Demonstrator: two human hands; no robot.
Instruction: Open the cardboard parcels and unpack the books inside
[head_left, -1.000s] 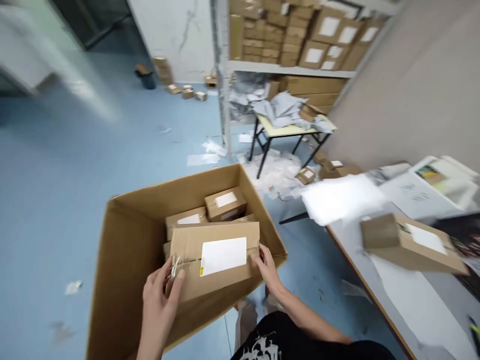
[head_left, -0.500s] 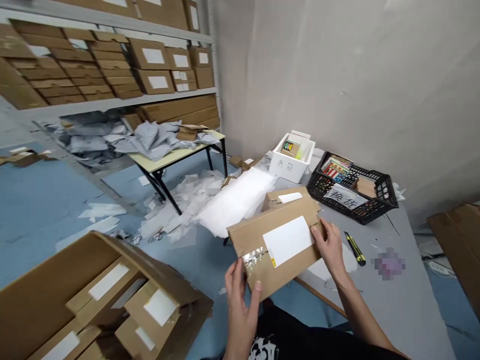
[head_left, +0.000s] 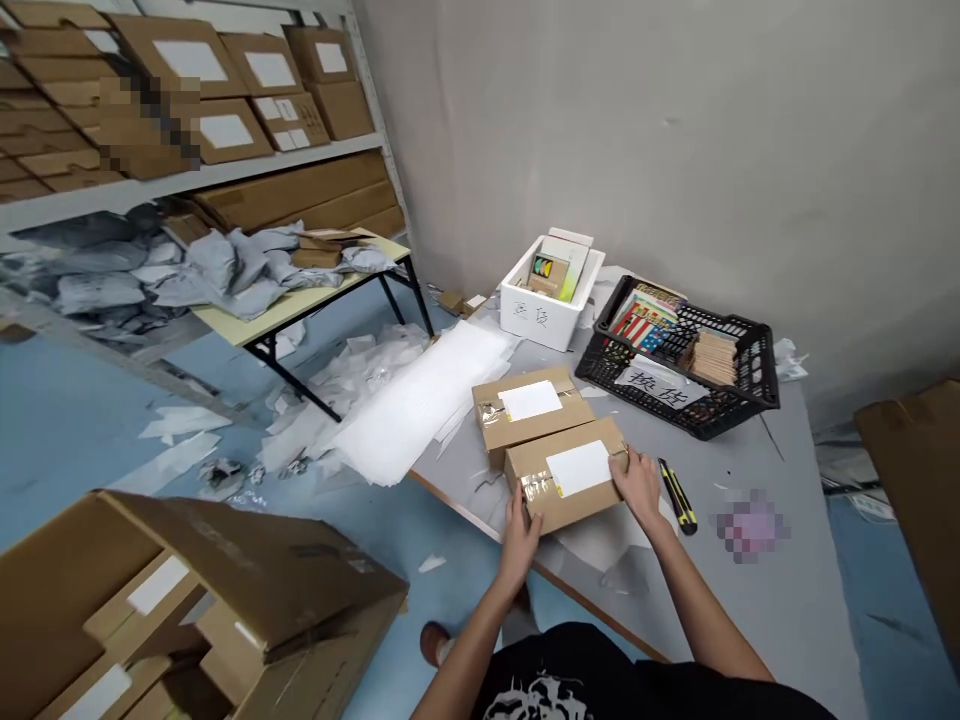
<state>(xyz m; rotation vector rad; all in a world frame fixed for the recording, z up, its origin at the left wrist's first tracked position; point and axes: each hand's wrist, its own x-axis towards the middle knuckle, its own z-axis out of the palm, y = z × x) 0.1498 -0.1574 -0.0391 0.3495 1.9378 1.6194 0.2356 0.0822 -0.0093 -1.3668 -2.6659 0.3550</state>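
Note:
Both my hands hold a taped cardboard box (head_left: 536, 465) with a white label on top. My left hand (head_left: 520, 535) grips its near left corner, and my right hand (head_left: 637, 484) is closed on its right end. The box is low at the grey table (head_left: 757, 620), close to its front edge; whether it rests fully on the top I cannot tell. Just behind it lies a second labelled cardboard box (head_left: 517, 430). A yellow and black utility knife (head_left: 678, 497) lies to the right of my right hand.
A black plastic crate (head_left: 682, 405) with books and a white foam box (head_left: 536, 320) stand at the table's back. White foam sheets (head_left: 427, 400) overhang the left edge. A large open carton (head_left: 315, 590) with boxes is at lower left. Grey mailing bags (head_left: 225, 275) cover a side table.
My hands have lowered the box toward the tabletop, away from me, in front of the second box. The view has shifted, and the second box shows more fully.

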